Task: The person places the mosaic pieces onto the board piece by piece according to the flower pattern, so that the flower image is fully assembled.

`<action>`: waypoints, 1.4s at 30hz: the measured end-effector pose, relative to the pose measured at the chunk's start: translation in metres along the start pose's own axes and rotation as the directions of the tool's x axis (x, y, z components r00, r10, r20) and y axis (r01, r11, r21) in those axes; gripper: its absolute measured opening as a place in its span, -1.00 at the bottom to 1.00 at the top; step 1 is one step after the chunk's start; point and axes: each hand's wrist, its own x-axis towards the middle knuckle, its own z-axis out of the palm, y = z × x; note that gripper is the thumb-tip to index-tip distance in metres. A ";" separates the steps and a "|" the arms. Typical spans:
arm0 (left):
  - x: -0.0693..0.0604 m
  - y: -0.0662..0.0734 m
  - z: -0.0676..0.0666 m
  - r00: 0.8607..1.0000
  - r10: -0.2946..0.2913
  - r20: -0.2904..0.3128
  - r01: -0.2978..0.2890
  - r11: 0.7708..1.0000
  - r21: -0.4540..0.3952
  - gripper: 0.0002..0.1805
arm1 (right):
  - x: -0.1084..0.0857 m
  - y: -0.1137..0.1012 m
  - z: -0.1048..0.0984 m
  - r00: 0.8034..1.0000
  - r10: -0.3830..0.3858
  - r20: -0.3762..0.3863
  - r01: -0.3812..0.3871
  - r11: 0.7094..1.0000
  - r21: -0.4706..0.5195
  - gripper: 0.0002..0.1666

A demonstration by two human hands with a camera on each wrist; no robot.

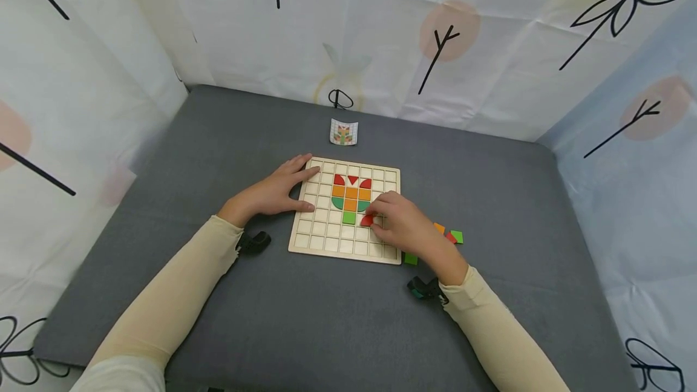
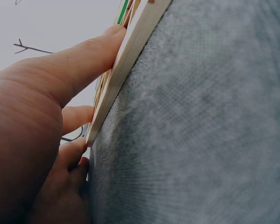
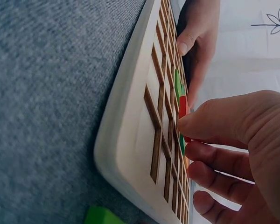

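Note:
A square wooden grid board (image 1: 317, 243) lies on the grey table. My left hand (image 1: 267, 193) rests along its left edge with fingers spread, the thumb touching the grid. Over the board's right side, my right hand (image 1: 407, 222) pinches a red quarter-round tile (image 1: 366, 221) between thumb and fingers, low over the cells; whether it is seated in one cannot be told. Left of that tile is a light green square tile (image 1: 348, 218). Above are orange squares (image 1: 351, 193), dark green rounded tiles (image 1: 337, 202), red rounded tiles (image 1: 339, 180) and a red triangle (image 1: 353, 179).
Loose tiles lie right of the board, among them a green one (image 1: 411, 259), an orange one (image 1: 439, 228), a red one (image 1: 451, 238) and another green one (image 1: 457, 236). A small patterned card (image 1: 343, 132) lies behind the board. Printed curtains (image 1: 381, 35) surround the table (image 1: 305, 325).

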 end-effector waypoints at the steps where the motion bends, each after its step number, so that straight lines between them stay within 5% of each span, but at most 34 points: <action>1: 0.000 0.000 0.000 1.000 -0.002 0.001 0.002 1.000 0.000 0.12 | 0.001 -0.001 0.000 1.000 0.001 0.003 -0.001 1.000 0.003 -0.82; 9: 0.001 0.003 -0.001 1.000 -0.006 0.012 0.006 1.000 -0.007 0.12 | 0.002 -0.004 0.001 0.999 -0.002 0.043 0.002 1.000 0.002 -0.79; 25: -0.001 0.004 -0.002 1.000 -0.007 0.007 0.007 1.000 -0.006 0.12 | -0.001 -0.003 0.001 0.998 -0.056 -0.007 0.056 0.998 -0.006 -0.80; 42: -0.001 0.003 -0.001 1.000 -0.025 0.010 0.025 1.000 -0.013 0.12 | -0.042 0.018 -0.040 0.982 0.146 -0.123 -0.143 0.989 0.032 -0.69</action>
